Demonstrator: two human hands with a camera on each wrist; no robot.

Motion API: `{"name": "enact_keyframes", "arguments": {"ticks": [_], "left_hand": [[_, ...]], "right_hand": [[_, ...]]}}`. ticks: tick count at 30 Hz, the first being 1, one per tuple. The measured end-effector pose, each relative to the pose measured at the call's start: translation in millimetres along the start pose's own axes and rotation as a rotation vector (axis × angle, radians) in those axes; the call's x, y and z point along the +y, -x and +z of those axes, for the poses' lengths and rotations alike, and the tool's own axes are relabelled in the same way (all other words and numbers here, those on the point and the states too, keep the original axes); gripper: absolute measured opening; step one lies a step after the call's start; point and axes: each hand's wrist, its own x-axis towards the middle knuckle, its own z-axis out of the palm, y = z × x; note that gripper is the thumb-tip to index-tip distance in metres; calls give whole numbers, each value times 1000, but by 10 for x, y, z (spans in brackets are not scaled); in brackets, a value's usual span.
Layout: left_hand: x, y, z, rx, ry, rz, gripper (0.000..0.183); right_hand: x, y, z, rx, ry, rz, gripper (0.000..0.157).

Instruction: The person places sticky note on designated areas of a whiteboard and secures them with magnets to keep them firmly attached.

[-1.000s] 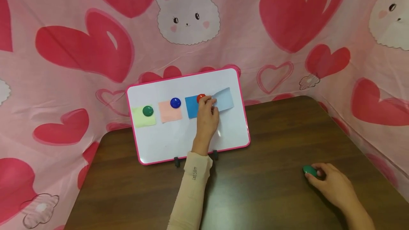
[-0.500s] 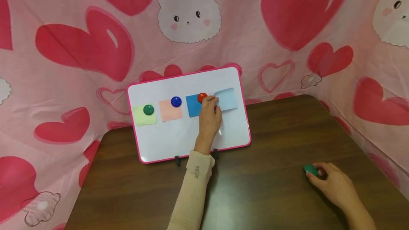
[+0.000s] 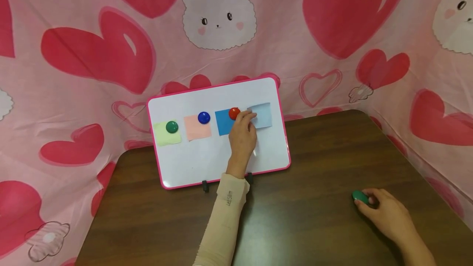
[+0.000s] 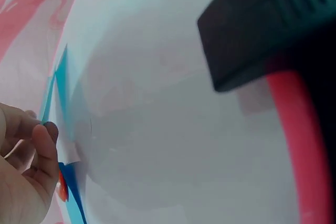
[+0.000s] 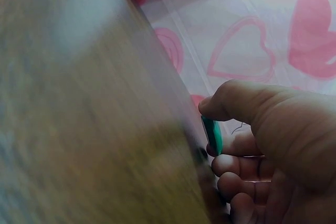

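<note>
My left hand point(image 3: 243, 136) is at the right part of a whiteboard point(image 3: 221, 163), pinching the left edge of a light blue sticky note point(image 3: 263, 116) between thumb and fingers. In the left wrist view the note point(image 4: 62, 85) bends away from the board near the fingertips. Just left of the hand, a red round magnet point(image 3: 234, 113) sits on a darker blue note point(image 3: 223, 123), which the hand partly covers. Low over the table at the right, my right hand point(image 3: 388, 212) holds a green round magnet point(image 3: 359, 196) by its rim; the right wrist view shows this magnet point(image 5: 212, 135) edge-on.
Farther left on the board, a blue magnet point(image 3: 204, 118) is on a peach note point(image 3: 197, 130) and a green magnet point(image 3: 171, 127) on a pale green note point(image 3: 167, 138). Black clips point(image 3: 205, 186) support the board on the wooden table point(image 3: 303, 216). Heart-patterned cloth point(image 3: 329, 15) hangs behind.
The left hand has shifted slightly right, and the light blue note's free side has swung a little. The right hand keeps its hold on the green magnet, almost still.
</note>
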Motion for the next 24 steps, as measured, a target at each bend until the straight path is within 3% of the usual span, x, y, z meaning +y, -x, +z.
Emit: {"name": "enact_keyframes", "arguments": {"ticks": [24], "left_hand": [[23,-27,26,-98,-34,-71,34]], "right_hand": [[-6,-6,0,2,1,-4,56]]}}
